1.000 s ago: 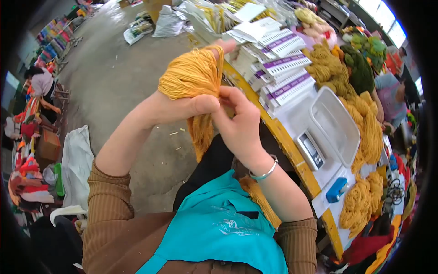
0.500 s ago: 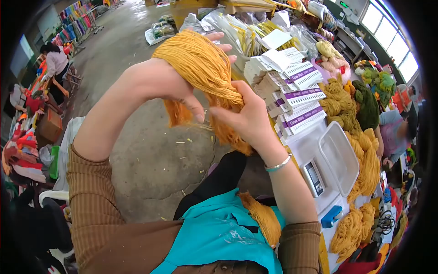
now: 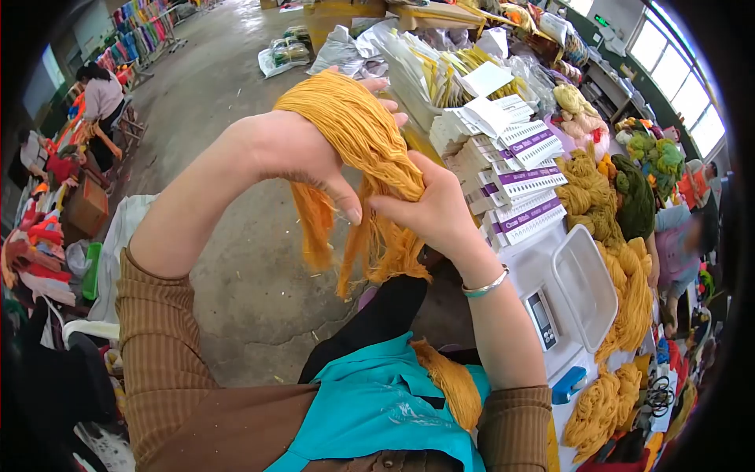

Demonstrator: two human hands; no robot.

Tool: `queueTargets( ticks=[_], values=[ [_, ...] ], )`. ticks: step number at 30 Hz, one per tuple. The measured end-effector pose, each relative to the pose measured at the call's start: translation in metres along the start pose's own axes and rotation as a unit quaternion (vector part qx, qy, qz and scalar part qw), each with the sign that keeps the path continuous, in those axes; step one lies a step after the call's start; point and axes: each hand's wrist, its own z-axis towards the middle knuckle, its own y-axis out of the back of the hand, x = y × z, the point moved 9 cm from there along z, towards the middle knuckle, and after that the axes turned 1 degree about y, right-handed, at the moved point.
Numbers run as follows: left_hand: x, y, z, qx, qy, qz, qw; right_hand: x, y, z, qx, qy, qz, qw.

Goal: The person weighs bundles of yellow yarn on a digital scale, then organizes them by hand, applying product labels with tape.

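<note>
A thick skein of golden-yellow yarn (image 3: 350, 114) is draped over my left hand (image 3: 311, 153), across its back and fingers, with loose ends hanging below. The fingertips show past the far side of the yarn, and the thumb is stretched out beneath. My right hand (image 3: 432, 200) pinches the skein at its right part between thumb and fingers. Another bundle of golden yarn (image 3: 452, 385) lies in my lap on the teal apron (image 3: 370, 393).
On the table at right are stacked Cross Stitch cards (image 3: 527, 173), a scale (image 3: 541, 315), a clear plastic tray (image 3: 586, 287), a blue tool (image 3: 568, 384), scissors (image 3: 659, 393) and yarn heaps (image 3: 629, 291). People work at far left (image 3: 102, 94) and right (image 3: 680, 244).
The yarn over my left hand sits slightly lower and its loose ends hang farther down and more spread. My right hand still pinches it, slightly lower.
</note>
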Motion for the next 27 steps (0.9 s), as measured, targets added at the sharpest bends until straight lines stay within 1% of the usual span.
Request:
queueTargets(
  ticks=[2,3,4,5,6,7,9,10,11,12,13,14,15,16,17,18,19,20,21,22,23,24,25,26,27],
  values=[
    [-0.002,0.002,-0.002,-0.005,0.003,-0.005,1.000,-0.006,0.006,0.001,-0.020,-0.017,-0.123,0.992],
    [-0.001,0.003,-0.004,-0.010,0.007,-0.011,1.000,0.006,0.012,-0.001,-0.066,0.015,-0.117,0.991],
    [-0.001,0.002,-0.004,-0.010,0.008,-0.011,1.000,0.008,0.017,0.001,-0.074,0.032,-0.111,0.991],
    [0.002,0.001,-0.005,-0.026,0.019,0.018,0.999,0.010,0.023,0.002,-0.082,0.048,-0.105,0.990],
    [0.004,-0.001,-0.006,-0.042,0.030,0.048,0.998,0.009,0.026,0.002,-0.084,0.034,-0.071,0.993],
    [0.002,-0.005,-0.005,-0.042,0.029,0.047,0.998,0.010,0.028,0.002,-0.084,0.034,-0.071,0.993],
    [0.001,-0.003,-0.006,-0.120,0.038,-0.109,0.986,0.005,0.028,0.003,-0.066,-0.009,-0.066,0.996],
    [-0.003,-0.003,-0.006,-0.179,0.019,-0.162,0.970,0.006,0.030,0.003,-0.067,-0.009,-0.067,0.995],
    [-0.009,-0.010,-0.004,-0.180,0.018,-0.163,0.970,0.008,0.027,0.004,-0.042,-0.013,-0.100,0.994],
    [-0.007,-0.016,-0.004,-0.196,0.022,-0.346,0.917,0.008,0.024,0.004,-0.017,-0.018,-0.132,0.991],
    [-0.004,-0.026,-0.002,-0.205,0.025,-0.518,0.830,0.011,0.023,0.005,-0.017,-0.019,-0.133,0.991],
    [-0.005,-0.025,-0.002,-0.265,-0.007,-0.534,0.803,0.019,0.021,0.005,-0.015,0.003,-0.203,0.979],
    [-0.003,-0.026,-0.002,-0.264,-0.007,-0.535,0.802,0.026,0.018,0.005,-0.013,0.026,-0.271,0.962],
    [-0.002,-0.030,0.000,-0.245,-0.003,-0.543,0.803,0.028,0.017,0.005,-0.014,0.024,-0.272,0.962],
    [-0.001,-0.034,0.002,-0.225,0.000,-0.550,0.804,0.036,0.019,0.004,-0.040,0.048,-0.334,0.940],
    [-0.001,-0.032,0.002,-0.225,-0.001,-0.551,0.803,0.043,0.020,0.003,-0.066,0.072,-0.395,0.914],
    [-0.001,-0.033,0.003,-0.206,0.011,-0.558,0.804,0.040,0.021,0.004,-0.066,0.071,-0.396,0.913],
    [-0.001,-0.034,0.004,-0.187,0.023,-0.563,0.805,0.043,0.027,0.002,-0.106,0.108,-0.326,0.933],
    [0.000,-0.033,0.001,-0.186,0.023,-0.563,0.805,0.047,0.035,-0.001,-0.146,0.144,-0.253,0.945],
    [0.002,-0.040,0.000,-0.148,0.051,-0.592,0.791,0.037,0.042,0.000,-0.149,0.072,-0.176,0.970],
    [0.003,-0.049,-0.001,-0.108,0.078,-0.618,0.774,0.018,0.045,0.003,-0.136,0.012,0.009,0.991],
    [0.003,-0.045,0.000,-0.134,0.048,-0.651,0.746,0.000,0.041,0.006,-0.119,-0.048,0.195,0.972],
    [0.004,-0.047,0.000,-0.133,0.048,-0.651,0.746,-0.002,0.035,0.007,-0.115,-0.063,0.301,0.945],
    [0.001,-0.054,0.002,-0.102,0.032,-0.744,0.659,-0.004,0.037,0.006,-0.115,-0.063,0.300,0.945],
    [-0.004,-0.057,0.002,-0.069,0.015,-0.825,0.561,-0.004,0.030,0.007,-0.059,-0.079,0.315,0.944]
  ],
)
